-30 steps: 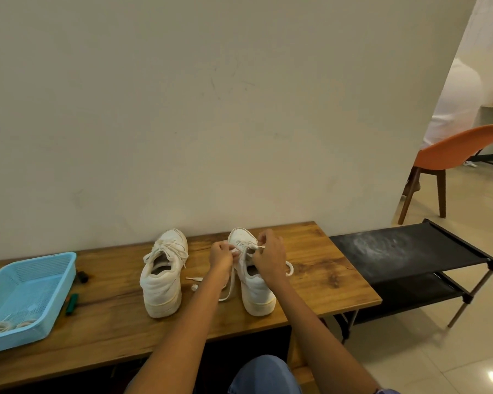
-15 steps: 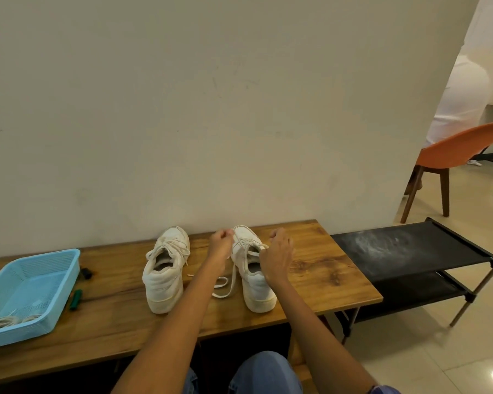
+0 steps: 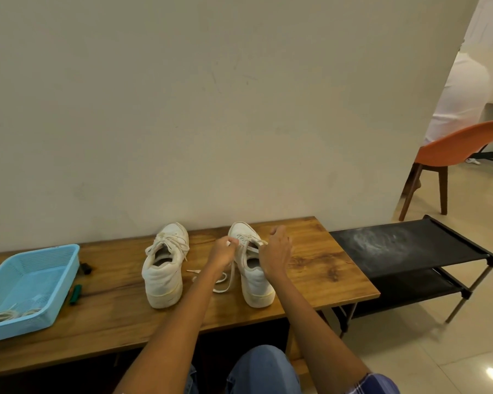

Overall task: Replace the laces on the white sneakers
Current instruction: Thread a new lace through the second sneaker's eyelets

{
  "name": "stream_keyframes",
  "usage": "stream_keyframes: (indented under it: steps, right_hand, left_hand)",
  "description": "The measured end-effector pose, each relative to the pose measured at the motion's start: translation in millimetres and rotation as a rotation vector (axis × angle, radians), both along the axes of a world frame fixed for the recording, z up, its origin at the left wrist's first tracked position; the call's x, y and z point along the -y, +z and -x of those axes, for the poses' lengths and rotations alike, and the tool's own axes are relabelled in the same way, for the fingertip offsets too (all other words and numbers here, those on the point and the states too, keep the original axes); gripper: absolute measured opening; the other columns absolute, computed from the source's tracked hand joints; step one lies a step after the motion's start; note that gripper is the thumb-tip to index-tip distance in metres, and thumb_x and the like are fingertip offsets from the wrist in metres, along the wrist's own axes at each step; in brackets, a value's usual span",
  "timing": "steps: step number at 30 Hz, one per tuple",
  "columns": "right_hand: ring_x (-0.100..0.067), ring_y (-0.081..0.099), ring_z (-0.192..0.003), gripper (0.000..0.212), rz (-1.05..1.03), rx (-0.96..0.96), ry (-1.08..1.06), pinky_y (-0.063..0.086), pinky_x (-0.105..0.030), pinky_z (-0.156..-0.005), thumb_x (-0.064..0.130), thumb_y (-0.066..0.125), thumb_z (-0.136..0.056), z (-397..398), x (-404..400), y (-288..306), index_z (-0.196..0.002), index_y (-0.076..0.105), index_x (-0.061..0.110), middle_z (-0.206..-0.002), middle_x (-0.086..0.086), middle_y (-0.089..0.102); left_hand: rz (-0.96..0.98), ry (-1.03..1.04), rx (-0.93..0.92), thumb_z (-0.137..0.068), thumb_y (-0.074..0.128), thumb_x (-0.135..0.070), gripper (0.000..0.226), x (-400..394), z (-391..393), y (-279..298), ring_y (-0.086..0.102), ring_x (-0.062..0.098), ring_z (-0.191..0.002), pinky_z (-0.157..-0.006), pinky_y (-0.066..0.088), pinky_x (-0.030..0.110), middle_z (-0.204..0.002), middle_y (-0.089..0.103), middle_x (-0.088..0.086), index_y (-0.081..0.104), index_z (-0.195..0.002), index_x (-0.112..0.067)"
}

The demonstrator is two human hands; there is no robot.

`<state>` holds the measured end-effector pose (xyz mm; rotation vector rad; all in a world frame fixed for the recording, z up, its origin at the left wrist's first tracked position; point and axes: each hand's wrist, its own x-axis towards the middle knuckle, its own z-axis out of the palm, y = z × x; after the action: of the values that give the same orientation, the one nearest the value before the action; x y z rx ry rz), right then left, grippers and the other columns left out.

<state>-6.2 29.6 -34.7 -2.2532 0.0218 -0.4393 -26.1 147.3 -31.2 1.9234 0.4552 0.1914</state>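
Two white sneakers stand heel-toward-me on the wooden bench [image 3: 319, 268]. The left sneaker [image 3: 164, 275] is laced and untouched. Both hands work at the right sneaker [image 3: 255, 282]. My left hand [image 3: 221, 254] pinches a white lace at the shoe's left eyelets. My right hand [image 3: 275, 255] hovers over the shoe's right side, fingers curled, with a lace strand running to its fingertips. A loose length of the lace [image 3: 222, 281] lies looped on the bench between the two shoes.
A light blue basket [image 3: 54, 268] at the bench's left end holds coiled laces [image 3: 0, 317]. A green tool [image 3: 75, 294] and a small black object [image 3: 85, 268] lie beside it. A black shoe rack [image 3: 410, 251] adjoins on the right; an orange chair [image 3: 461, 149] stands beyond.
My hands have drawn apart over the right sneaker, the left going left and the right going right. The loose lace loop on the bench has shifted.
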Motion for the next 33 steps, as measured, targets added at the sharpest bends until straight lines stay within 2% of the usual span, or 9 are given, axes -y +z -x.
stream_keyframes:
  steps: [3, 5, 7, 10, 13, 16, 20, 27, 33]
  right_hand:
    - [-0.015, 0.039, -0.089, 0.028, 0.014, 0.004, -0.009, 0.034, -0.030, -0.078, -0.006, 0.048, -0.081, -1.7, -0.6, 0.9, -0.100, 0.046, 0.014, -0.098, -0.001, 0.052]
    - [-0.016, 0.040, -0.091, 0.030, 0.010, -0.004, -0.010, 0.033, -0.030, -0.079, -0.007, 0.048, -0.080, -2.0, -0.6, 0.9, -0.101, 0.046, 0.013, -0.096, 0.001, 0.048]
    - [-0.017, 0.041, -0.091, 0.031, -0.006, -0.013, 0.001, 0.036, -0.032, -0.080, -0.008, 0.048, -0.077, -2.0, -0.6, -0.1, -0.099, 0.045, 0.013, -0.096, 0.001, 0.048]
    - [-0.019, 0.040, -0.091, 0.031, -0.051, -0.052, 0.041, 0.039, -0.034, -0.077, -0.007, 0.050, -0.074, -1.8, -0.7, 0.8, -0.093, 0.040, 0.014, -0.094, -0.001, 0.047]
    - [-0.020, 0.042, -0.092, 0.031, -0.059, -0.087, 0.070, 0.038, -0.031, -0.073, -0.004, 0.057, -0.074, -0.2, 0.7, 2.3, -0.092, 0.039, 0.015, -0.092, 0.001, 0.046]
    - [-0.022, 0.046, -0.093, 0.029, -0.073, -0.113, 0.119, 0.043, -0.036, -0.075, 0.003, 0.057, -0.072, -1.2, 0.6, 2.4, -0.096, 0.045, 0.013, -0.092, -0.001, 0.049]
    - [-0.024, 0.054, -0.093, 0.038, 0.044, -0.139, 0.277, 0.050, -0.041, -0.076, 0.019, 0.063, -0.070, -5.6, 0.4, 0.8, -0.106, 0.051, 0.015, -0.099, -0.005, 0.058]
    - [-0.027, 0.059, -0.089, 0.025, 0.228, -0.074, 0.323, 0.052, -0.041, -0.076, 0.016, 0.051, -0.089, -11.8, -2.8, -1.7, -0.110, 0.064, 0.023, -0.106, -0.010, 0.061]
    - [-0.023, 0.057, -0.093, 0.017, 0.250, -0.053, 0.298, 0.050, -0.036, -0.076, 0.015, 0.051, -0.092, -15.6, -0.9, -3.7, -0.102, 0.064, 0.021, -0.106, -0.008, 0.058]
  left_hand:
    - [0.676, 0.334, 0.238, -0.102, 0.035, -0.016, 0.024, -16.3, -0.4, 26.5, 0.037, 0.005, -0.036, -0.035, 0.029, 0.016, -0.062, 0.036, 0.002, 0.046, -0.081, -0.009]
    - [0.898, 0.526, 0.403, -0.104, 0.030, -0.018, 0.031, -33.3, -2.5, 37.3, 0.034, 0.005, -0.034, -0.032, 0.028, 0.013, -0.061, 0.032, 0.002, 0.040, -0.074, -0.012]
    - [0.810, 0.608, 0.409, -0.104, 0.028, -0.019, 0.028, -40.2, -1.3, 35.1, 0.039, 0.012, -0.048, -0.040, 0.039, 0.017, -0.065, 0.037, 0.005, 0.046, -0.085, -0.009]
    - [0.232, 0.498, 0.150, -0.101, 0.032, -0.019, 0.027, -38.3, 7.4, 5.1, 0.053, 0.025, -0.078, -0.076, 0.048, 0.036, -0.086, 0.053, 0.014, 0.054, -0.102, -0.002]
    - [-0.178, 0.045, -0.242, -0.095, 0.050, -0.014, 0.010, -25.7, 16.3, -24.1, 0.054, 0.019, -0.075, -0.066, 0.044, 0.030, -0.085, 0.051, 0.004, 0.052, -0.085, -0.011]
    - [-0.279, -0.024, -0.176, -0.091, 0.059, -0.021, 0.028, -15.3, 16.1, -33.6, 0.059, 0.022, -0.101, -0.082, 0.052, 0.036, -0.111, 0.057, 0.002, 0.050, -0.116, -0.012]
    - [-0.387, -0.008, 0.153, -0.092, 0.058, -0.019, 0.016, 4.2, 8.6, -15.9, 0.061, 0.018, -0.091, -0.075, 0.050, 0.030, -0.103, 0.066, 0.001, 0.059, -0.108, -0.016]
    - [-0.594, 0.050, 0.318, -0.088, 0.063, -0.014, 0.011, 5.8, 10.8, -14.3, 0.055, 0.010, -0.080, -0.054, 0.028, 0.007, -0.092, 0.069, 0.001, 0.071, -0.095, -0.013]
    - [-0.266, 0.114, 0.379, -0.081, 0.069, -0.005, 0.007, 8.5, 20.7, -36.1, 0.063, 0.014, -0.076, -0.061, 0.045, 0.012, -0.085, 0.070, 0.001, 0.070, -0.087, -0.009]
